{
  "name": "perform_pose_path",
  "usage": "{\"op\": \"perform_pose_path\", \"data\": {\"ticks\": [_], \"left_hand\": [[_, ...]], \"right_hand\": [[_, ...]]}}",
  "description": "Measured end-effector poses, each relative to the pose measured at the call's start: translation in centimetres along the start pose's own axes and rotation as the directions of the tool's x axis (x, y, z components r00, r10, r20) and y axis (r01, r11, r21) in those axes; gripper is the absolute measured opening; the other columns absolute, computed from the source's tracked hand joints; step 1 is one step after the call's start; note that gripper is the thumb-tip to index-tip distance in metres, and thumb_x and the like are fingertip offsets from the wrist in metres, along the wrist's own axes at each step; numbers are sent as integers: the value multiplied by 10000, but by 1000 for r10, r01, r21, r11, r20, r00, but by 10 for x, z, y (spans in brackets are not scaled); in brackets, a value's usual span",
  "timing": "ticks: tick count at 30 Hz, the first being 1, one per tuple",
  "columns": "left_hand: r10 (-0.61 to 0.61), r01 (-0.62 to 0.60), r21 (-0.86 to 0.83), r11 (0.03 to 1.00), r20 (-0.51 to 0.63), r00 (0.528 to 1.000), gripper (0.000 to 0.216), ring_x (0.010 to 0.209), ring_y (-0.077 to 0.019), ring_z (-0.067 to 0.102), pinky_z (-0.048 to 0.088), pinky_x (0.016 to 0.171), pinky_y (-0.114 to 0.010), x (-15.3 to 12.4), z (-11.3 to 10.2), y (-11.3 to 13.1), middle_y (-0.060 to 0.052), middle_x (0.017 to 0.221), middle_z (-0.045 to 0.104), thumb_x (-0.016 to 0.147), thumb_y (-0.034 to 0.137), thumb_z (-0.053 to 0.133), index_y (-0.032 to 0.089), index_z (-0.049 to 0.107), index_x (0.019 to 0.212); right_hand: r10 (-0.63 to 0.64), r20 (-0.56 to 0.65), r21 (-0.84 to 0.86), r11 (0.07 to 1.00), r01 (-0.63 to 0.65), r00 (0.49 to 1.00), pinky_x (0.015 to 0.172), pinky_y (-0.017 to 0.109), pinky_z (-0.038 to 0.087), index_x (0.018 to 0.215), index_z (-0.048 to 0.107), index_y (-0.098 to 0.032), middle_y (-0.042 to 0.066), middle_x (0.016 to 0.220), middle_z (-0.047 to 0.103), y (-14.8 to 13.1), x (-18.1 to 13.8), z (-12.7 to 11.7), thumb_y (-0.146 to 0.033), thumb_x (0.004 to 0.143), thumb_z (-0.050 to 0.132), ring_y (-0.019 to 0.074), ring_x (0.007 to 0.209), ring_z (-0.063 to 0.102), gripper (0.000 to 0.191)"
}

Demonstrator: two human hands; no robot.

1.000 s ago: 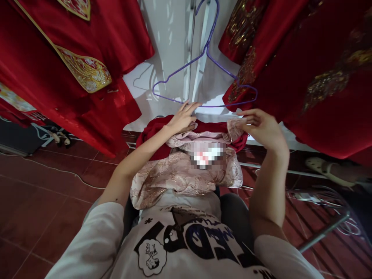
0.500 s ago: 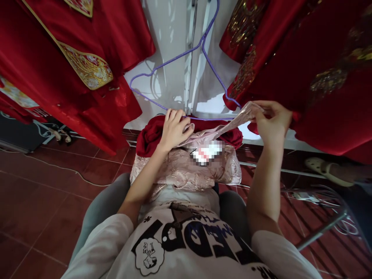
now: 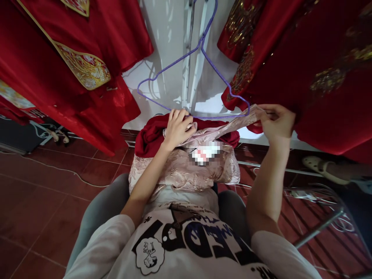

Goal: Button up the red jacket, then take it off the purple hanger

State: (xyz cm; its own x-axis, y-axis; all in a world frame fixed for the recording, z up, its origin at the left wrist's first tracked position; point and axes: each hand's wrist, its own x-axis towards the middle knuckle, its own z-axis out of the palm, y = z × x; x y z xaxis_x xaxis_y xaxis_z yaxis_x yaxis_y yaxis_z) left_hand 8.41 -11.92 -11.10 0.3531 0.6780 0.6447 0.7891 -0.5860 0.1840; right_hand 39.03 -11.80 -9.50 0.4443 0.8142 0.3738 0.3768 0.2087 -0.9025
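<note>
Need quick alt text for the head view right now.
Left hand grips a pink brocade garment on the lap; right hand lifts its edge over a purple wire hanger. Red embroidered robes hang around.

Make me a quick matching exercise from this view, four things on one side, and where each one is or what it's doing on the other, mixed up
Things:
1. left hand
2. right hand
3. purple wire hanger
4. pink brocade garment

Places or states:
A. hangs in front of the white wall
B. lies bunched on the lap
C. pinches a stretched edge of pink fabric out to the side
D. closed on fabric at the hanger's bottom bar

Pairs: 1-D, 2-C, 3-A, 4-B
</note>
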Motion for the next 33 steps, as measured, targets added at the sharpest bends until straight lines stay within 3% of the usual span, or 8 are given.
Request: {"op": "perform_pose_path", "data": {"ticks": [16, 24, 33], "left_hand": [[15, -15, 20, 1000, -22, 1000, 123, 1100, -313, 571, 402, 1066, -571, -2, -6, -3, -105, 1063, 637, 931, 283, 587, 221, 636, 835], [34, -32, 59, 998, -30, 999, 156, 1058, -279, 566, 427, 1042, -527, -2, -8, -4, -86, 1018, 620, 934, 302, 594, 223, 624, 804], [49, -44, 145, 988, -29, 998, 194, 1038, -265, 571, 430, 1048, -502, -2, -7, -2, -90, 1013, 626, 959, 315, 558, 189, 640, 836]], "right_hand": [[-2, 15, 39, 999, 2, 1000, 619, 296, 592, 901, 744, -170, 57, 824, 734, -12, -3, -2, -134, 761, 690, 142, 672, 644, 155], [36, 4, 20, 999, -36, 999, 644, 337, 599, 942, 757, -152, 69, 835, 739, -1, 2, -3, -127, 786, 696, 138, 615, 627, 169], [-24, 13, 65, 998, 23, 1000, 533, 261, 600, 874, 762, -175, 24, 785, 745, 12, 10, -4, -78, 747, 694, 113, 569, 650, 174]]}}
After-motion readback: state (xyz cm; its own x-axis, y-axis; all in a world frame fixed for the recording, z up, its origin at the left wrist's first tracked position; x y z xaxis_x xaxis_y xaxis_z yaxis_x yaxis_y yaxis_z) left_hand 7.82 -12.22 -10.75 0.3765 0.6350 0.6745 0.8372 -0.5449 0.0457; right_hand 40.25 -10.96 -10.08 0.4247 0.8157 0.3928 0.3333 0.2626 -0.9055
